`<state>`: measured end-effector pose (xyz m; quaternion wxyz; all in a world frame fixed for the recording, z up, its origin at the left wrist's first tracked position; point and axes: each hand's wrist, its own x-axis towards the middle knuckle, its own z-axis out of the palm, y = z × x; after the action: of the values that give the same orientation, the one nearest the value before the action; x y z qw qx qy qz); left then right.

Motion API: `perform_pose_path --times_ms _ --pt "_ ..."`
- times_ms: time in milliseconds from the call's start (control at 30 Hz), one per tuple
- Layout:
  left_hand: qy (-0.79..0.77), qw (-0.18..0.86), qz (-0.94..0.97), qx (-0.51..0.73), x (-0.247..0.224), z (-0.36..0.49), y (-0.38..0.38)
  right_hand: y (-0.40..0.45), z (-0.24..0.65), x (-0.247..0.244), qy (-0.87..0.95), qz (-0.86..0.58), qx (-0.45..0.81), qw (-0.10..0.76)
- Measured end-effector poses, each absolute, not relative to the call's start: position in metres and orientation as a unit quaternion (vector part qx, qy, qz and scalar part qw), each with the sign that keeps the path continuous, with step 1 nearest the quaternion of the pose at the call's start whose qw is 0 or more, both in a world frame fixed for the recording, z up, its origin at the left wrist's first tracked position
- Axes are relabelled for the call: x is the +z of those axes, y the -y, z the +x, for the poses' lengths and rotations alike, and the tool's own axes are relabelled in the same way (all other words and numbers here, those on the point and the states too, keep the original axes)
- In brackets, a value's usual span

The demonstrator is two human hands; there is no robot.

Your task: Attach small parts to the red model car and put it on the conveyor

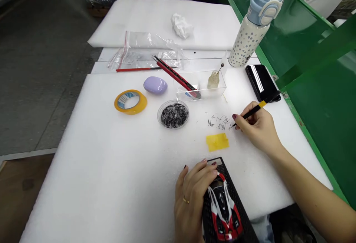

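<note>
My right hand pinches a thin black brush with a yellow band. Its tip touches the white foam beside scattered fine black slivers. My left hand lies over the left side of a black base, its fingers together on the front of a red, white and black model car. A yellow tape piece lies between the slivers and the base. Left of the slivers is a round clear dish full of similar black slivers.
Around the back stand a tape roll, lilac case, red cutter, clear tray with a small bottle, plastic bags, black phone and tall drink bottle. A green frame borders the right.
</note>
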<state>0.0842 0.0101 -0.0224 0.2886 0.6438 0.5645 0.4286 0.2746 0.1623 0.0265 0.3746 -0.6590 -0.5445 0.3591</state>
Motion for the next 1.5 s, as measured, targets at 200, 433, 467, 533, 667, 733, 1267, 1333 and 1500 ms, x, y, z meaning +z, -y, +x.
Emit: perform_pose_path --times_ms 200,433,467,533,667,733,1267,1333,1500 --pt "-0.574 0.277 0.64 0.43 -0.022 0.086 -0.011 -0.163 0.275 0.03 0.521 -0.642 0.394 0.401" --pt "-0.567 0.26 0.639 0.45 -0.013 0.088 -0.016 -0.165 0.279 0.03 0.507 -0.622 0.421 0.422" --pt "-0.567 0.263 0.636 0.453 -0.012 0.088 -0.016 -0.165 0.28 0.029 0.506 -0.618 0.425 0.427" --pt "-0.568 0.273 0.63 0.454 -0.011 0.088 -0.015 -0.165 0.282 0.028 0.505 -0.613 0.425 0.435" --pt "-0.561 0.288 0.625 0.459 -0.01 0.088 -0.015 -0.163 0.28 0.029 0.522 -0.623 0.402 0.421" --pt "-0.564 0.292 0.627 0.452 -0.009 0.087 -0.015 -0.162 0.278 0.03 0.534 -0.633 0.387 0.405" --pt "-0.55 0.322 0.595 0.49 -0.015 0.091 -0.014 -0.161 0.276 0.027 0.551 -0.648 0.359 0.385" --pt "-0.545 0.315 0.6 0.495 -0.015 0.091 -0.016 -0.161 0.277 0.025 0.558 -0.646 0.357 0.38" --pt "-0.547 0.285 0.617 0.489 -0.014 0.091 -0.019 -0.164 0.277 0.026 0.56 -0.634 0.373 0.381"
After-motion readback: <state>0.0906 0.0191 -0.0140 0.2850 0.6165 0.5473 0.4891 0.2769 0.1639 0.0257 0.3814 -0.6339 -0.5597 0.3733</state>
